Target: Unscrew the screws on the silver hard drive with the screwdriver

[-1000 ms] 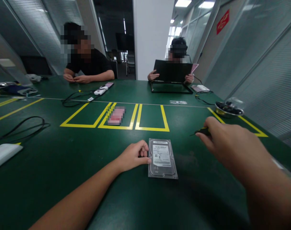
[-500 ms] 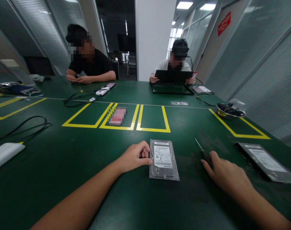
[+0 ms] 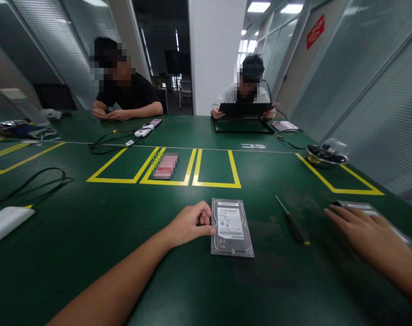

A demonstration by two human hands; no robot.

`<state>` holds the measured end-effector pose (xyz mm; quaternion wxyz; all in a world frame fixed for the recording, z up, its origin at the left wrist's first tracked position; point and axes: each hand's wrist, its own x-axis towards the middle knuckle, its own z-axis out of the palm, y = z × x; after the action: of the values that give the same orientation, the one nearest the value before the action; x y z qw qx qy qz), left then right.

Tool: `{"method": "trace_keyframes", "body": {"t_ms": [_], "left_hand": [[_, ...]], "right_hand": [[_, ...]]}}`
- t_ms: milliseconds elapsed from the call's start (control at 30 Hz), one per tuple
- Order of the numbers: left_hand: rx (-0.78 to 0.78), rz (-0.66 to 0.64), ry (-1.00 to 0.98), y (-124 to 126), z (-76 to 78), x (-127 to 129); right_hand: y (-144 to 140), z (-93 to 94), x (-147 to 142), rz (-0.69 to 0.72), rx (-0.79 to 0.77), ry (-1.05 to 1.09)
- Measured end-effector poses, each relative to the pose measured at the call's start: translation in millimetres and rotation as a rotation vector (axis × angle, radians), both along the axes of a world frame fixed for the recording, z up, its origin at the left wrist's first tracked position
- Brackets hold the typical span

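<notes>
Partly under the right hand [image 3: 370,233], a second drive [image 3: 365,207], edge-cropped.

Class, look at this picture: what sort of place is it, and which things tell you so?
Probably an electronics workshop inside an office: a green table marked with yellow tape boxes, a hard drive beside a screwdriver, and glass partition walls.

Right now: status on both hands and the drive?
Left hand braced against hard drive, flat on table. Right hand open over second drive. Screwdriver lies loose between them.
</notes>
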<state>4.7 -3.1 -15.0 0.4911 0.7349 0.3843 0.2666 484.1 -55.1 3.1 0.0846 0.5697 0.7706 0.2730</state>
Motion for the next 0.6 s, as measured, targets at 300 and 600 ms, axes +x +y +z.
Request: {"method": "trace_keyframes", "body": {"t_ms": [300, 600], "left_hand": [[0.0, -0.002, 0.007, -1.0, 2.8, -1.1], [0.011, 0.002, 0.026, -1.1, 5.0, -0.7]], "right_hand": [[-4.2, -13.2, 42.4, -0.133, 0.016, -0.087], [3.1, -21.3, 61.8, -0.161, -0.019, -0.119]]}}
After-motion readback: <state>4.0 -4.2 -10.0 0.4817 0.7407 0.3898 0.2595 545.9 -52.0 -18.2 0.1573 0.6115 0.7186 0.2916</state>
